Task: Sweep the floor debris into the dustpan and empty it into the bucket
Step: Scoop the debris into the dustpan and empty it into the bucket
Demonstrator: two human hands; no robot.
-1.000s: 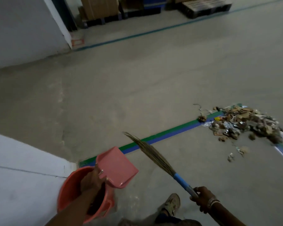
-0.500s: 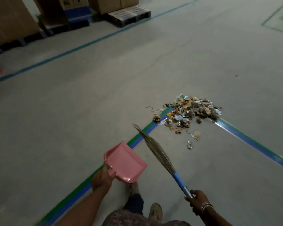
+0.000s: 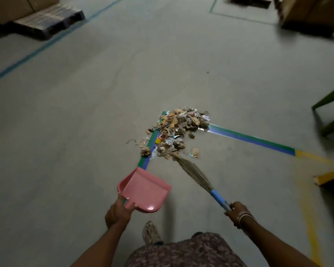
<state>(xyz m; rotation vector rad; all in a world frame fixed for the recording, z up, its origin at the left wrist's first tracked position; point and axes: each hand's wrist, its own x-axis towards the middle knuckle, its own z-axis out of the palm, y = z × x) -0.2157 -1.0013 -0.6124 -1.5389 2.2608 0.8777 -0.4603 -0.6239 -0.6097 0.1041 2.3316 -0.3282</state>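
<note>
Grey concrete warehouse floor (image 3: 85, 132) filled the head view, marked with green-and-blue tape lines (image 3: 249, 138) meeting at a corner. Over that corner lay a loose pile of cardboard and foil debris (image 3: 178, 130). The left hand (image 3: 118, 212) gripped the short handle of a pink plastic dustpan (image 3: 145, 189), its mouth facing the pile, seemingly ready to be set down. The right hand (image 3: 236, 212) was closed round the blue handle of a straw broom (image 3: 193, 170), bristle tips touching the pile's near edge, probably to draw it in. No bucket was in sight
</note>
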